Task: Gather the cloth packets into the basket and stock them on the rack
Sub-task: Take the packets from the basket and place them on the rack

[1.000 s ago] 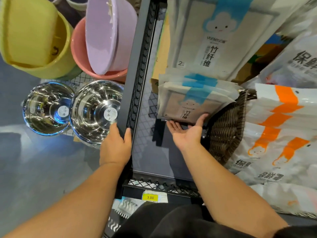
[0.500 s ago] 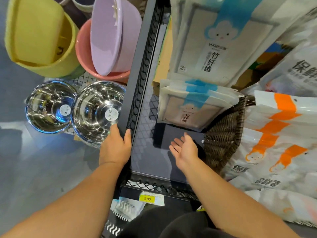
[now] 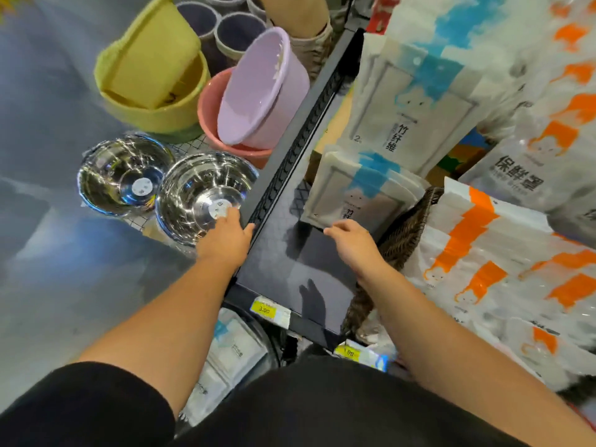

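Dark rack shelf (image 3: 290, 253) running from near edge to far end, mostly bare, with a yellow price tag (image 3: 264, 309) on its front lip. Left hand (image 3: 225, 240) resting on the shelf's left rail, fingers curled over the edge, gripping nothing but the rail. Right hand (image 3: 353, 241) palm down and loosely spread at the near edge of a small stack of cloth packets (image 3: 358, 195), fingertips just at or touching the bottom packet's edge; cannot tell whether closed on it. Stack lying flat on the shelf, blue-and-white wrappers, partly leaning on the rim of a brown woven basket (image 3: 406, 230) just to its right. Taller cloth packets (image 3: 416, 101) standing upright behind the stack. Orange-and-white bags (image 3: 503, 259) piled to the right of the basket. More packets (image 3: 232, 350) visible on a lower level below the shelf. Left of the rack, on the grey floor (image 3: 48, 285): two steel bowls (image 3: 200, 195) side by side, a pink basin with a lilac basin (image 3: 261, 91) tilted inside it, and yellow tubs (image 3: 151, 75) nested together. Image blurred toward the upper right.
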